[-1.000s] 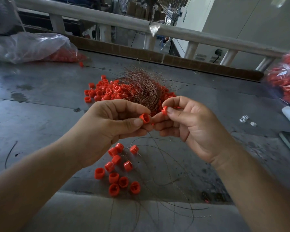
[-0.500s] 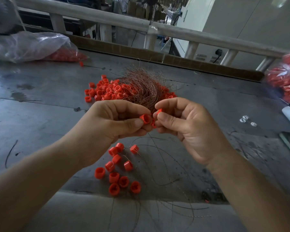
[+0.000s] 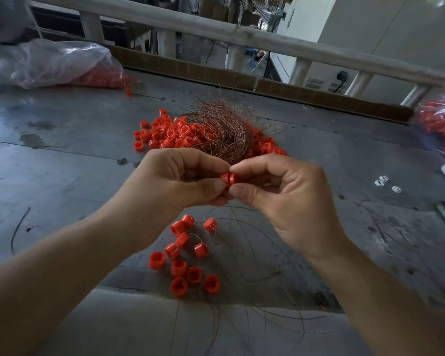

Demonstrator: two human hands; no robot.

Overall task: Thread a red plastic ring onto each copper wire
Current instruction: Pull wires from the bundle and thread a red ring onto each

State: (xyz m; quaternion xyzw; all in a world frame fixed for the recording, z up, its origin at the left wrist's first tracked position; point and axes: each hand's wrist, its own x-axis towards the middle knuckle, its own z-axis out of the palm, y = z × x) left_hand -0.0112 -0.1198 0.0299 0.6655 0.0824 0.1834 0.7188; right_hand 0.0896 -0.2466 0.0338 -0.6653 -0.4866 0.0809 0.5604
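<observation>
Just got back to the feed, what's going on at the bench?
A person is working bare-handed: the left hand and right hand meet over the table, fingers pinching a red ring between them. A small group of rings with thin wires lies below; the loose ring pile and copper wire bundle sit behind.

Both hands (image 3: 231,186) pinch red ring (image 3: 228,180), perhaps two; wire unclear.

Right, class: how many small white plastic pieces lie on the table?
3 white pieces, right of the right hand: a close pair and one just beyond. More may lie out of frame.
</observation>
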